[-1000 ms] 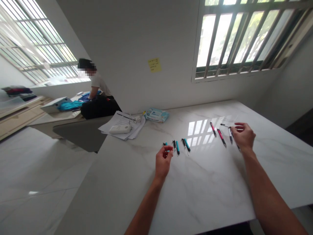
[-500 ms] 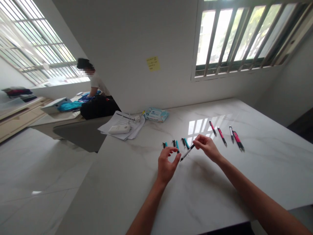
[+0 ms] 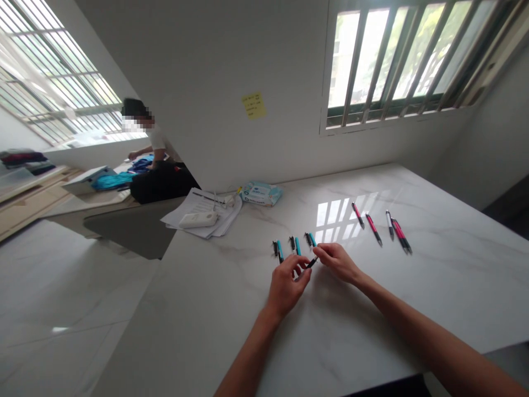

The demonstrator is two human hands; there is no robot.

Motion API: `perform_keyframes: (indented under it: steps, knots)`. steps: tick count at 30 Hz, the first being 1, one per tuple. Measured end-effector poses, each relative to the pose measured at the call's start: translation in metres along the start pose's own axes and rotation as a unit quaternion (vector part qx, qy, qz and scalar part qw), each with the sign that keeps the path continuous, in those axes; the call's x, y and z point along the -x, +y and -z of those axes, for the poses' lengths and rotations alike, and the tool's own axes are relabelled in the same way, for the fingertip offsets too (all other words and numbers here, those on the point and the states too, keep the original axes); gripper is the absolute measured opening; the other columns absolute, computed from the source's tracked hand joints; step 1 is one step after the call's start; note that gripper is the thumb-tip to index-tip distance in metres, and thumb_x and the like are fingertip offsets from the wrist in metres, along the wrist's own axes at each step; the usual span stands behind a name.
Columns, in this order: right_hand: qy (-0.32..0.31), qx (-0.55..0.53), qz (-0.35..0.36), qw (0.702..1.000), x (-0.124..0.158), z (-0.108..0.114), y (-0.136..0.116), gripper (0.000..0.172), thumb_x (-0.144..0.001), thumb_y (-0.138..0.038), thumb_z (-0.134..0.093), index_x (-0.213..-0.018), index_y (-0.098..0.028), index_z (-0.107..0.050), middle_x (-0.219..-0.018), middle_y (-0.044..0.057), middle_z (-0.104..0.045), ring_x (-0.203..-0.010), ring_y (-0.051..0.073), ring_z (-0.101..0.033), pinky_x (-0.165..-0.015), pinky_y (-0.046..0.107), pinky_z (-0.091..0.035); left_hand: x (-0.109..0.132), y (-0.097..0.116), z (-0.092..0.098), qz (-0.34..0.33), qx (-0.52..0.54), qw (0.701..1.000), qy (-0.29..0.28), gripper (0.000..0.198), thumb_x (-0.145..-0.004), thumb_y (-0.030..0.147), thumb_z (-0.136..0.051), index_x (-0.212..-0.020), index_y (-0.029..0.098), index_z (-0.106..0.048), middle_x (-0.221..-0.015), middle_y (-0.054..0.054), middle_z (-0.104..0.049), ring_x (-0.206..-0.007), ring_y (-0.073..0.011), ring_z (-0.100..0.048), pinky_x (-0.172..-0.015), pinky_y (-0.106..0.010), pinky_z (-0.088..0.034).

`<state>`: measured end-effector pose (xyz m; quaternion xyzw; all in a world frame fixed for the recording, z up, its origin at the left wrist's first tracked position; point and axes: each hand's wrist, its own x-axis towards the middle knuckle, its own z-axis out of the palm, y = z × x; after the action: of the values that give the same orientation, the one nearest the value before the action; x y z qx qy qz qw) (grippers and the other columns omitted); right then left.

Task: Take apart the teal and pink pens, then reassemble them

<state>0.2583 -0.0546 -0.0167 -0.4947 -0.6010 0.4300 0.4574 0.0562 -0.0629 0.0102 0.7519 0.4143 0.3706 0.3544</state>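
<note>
Between my hands is a white and black pen (image 3: 312, 263), only a short dark stretch and a bit of white showing. My right hand (image 3: 339, 262) pinches one end of it. My left hand (image 3: 288, 282) has thumb and fingers closed on the other end, which they mostly hide. Just beyond my fingers, teal and black pens lie in pairs on the table: a left pair (image 3: 279, 251), a middle pair (image 3: 296, 246) and a right pair (image 3: 312, 239). My hands partly cover their near ends.
Right of my hands lie a red pen (image 3: 374, 229), several more red pens and a silver pen (image 3: 389, 225). Papers (image 3: 227, 220) with a white device (image 3: 198, 220) and a wipes pack (image 3: 261, 194) are along the back left. Beyond, another person (image 3: 161, 140) stands at a table.
My right hand has moved down and left with the pen. My left hand has closed on the pen's other end. The view has shifted slightly; the other person's arm has reached out leftward.
</note>
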Motion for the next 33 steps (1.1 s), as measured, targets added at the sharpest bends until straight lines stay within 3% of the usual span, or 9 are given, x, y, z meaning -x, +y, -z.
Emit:
perform_keyframes:
  steps: [9,22,30,33]
  knots:
    - [-0.006,0.055,0.021,0.998,0.000,0.004,-0.001,0.052,-0.096,-0.058,-0.056,-0.063,-0.021,-0.039,-0.061,-0.005,-0.034,-0.058,0.012,-0.032,-0.055,0.026,-0.027,-0.001,0.001,0.001,-0.011,-0.024,0.999,-0.018,0.014,-0.093,0.027,-0.063,-0.102,0.025,-0.073,-0.089,-0.003,-0.073,-0.069,-0.0162,-0.063,-0.067,-0.027,-0.047]
    - [-0.001,0.087,0.027,0.996,0.000,0.008,-0.004,0.048,-0.097,-0.051,-0.057,-0.064,-0.021,-0.041,-0.061,-0.005,-0.035,-0.059,0.012,-0.032,-0.056,0.027,-0.024,-0.004,-0.002,0.001,0.044,0.020,0.998,-0.027,0.021,-0.094,0.034,-0.062,-0.102,0.022,-0.076,-0.092,-0.004,-0.074,-0.064,-0.0144,-0.057,-0.064,-0.026,-0.044]
    - [-0.018,0.069,0.022,0.997,0.000,0.009,-0.006,0.043,-0.097,-0.049,-0.060,-0.067,-0.020,-0.048,-0.062,-0.004,-0.043,-0.060,0.012,-0.037,-0.057,0.027,-0.028,-0.003,-0.008,-0.002,0.110,0.090,0.989,-0.048,0.030,-0.091,0.038,-0.063,-0.106,0.016,-0.076,-0.078,-0.003,-0.068,-0.056,-0.0112,-0.048,-0.054,-0.023,-0.036]
    - [-0.028,0.057,0.031,0.998,0.000,0.011,-0.008,0.035,-0.096,-0.046,-0.062,-0.074,-0.019,-0.057,-0.068,-0.003,-0.053,-0.063,0.013,-0.045,-0.059,0.027,-0.035,-0.004,-0.016,-0.004,0.142,0.140,0.978,-0.055,0.034,-0.092,0.043,-0.063,-0.109,0.015,-0.074,-0.080,-0.004,-0.068,-0.056,-0.0108,-0.049,-0.053,-0.023,-0.038]
